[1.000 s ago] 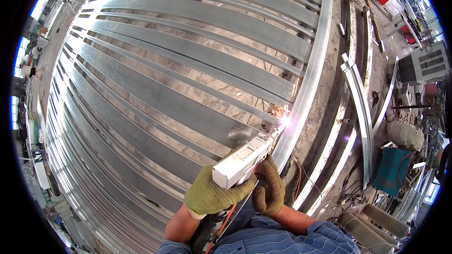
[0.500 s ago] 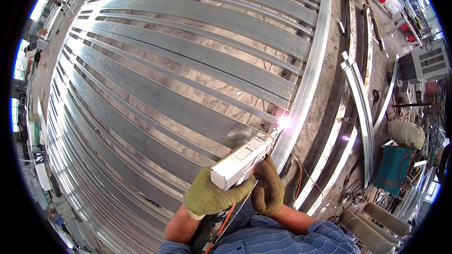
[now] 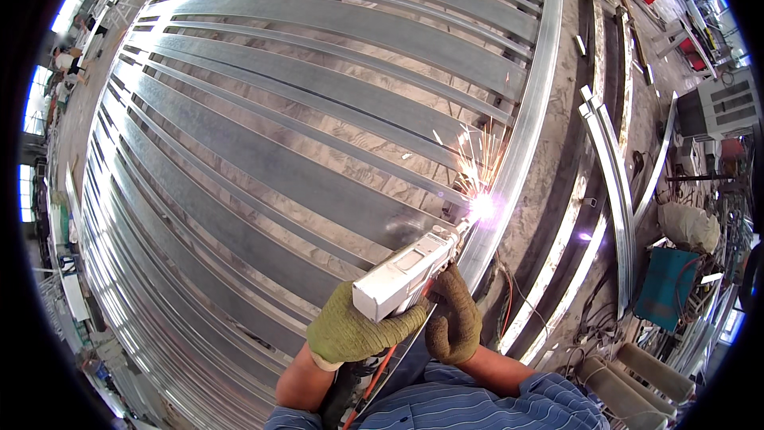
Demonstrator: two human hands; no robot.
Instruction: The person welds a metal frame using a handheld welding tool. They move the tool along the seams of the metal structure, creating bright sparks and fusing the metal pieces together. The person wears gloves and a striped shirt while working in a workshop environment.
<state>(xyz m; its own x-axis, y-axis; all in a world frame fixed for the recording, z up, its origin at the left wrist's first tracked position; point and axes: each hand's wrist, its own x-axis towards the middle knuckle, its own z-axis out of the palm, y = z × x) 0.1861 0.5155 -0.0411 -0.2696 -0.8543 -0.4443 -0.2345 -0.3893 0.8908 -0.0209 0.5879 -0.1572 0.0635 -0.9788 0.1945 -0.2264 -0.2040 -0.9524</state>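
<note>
In my left hand, in a green work glove, is the back part of a white, box-shaped welding gun. My right hand, in a darker brown-green glove, is closed against the gun's right side and underside; part of that grip is hidden. The gun's narrow front end points up and right to a bright pinkish-white weld spot. That glare sits where a slat meets the long metal side rail, and orange sparks fan upward from it. An orange cable trails down from beneath the gun.
Many flat and narrow metal slats run leftward from the rail, with gaps showing the dusty floor. On the right lie long metal beams and loose silver profiles. Beyond them stand a teal box and a grey cabinet.
A spray of orange sparks has appeared above the weld spot, and the glare is slightly larger. My left hand and the gun's rear end have shifted slightly left; the right hand barely moved.
</note>
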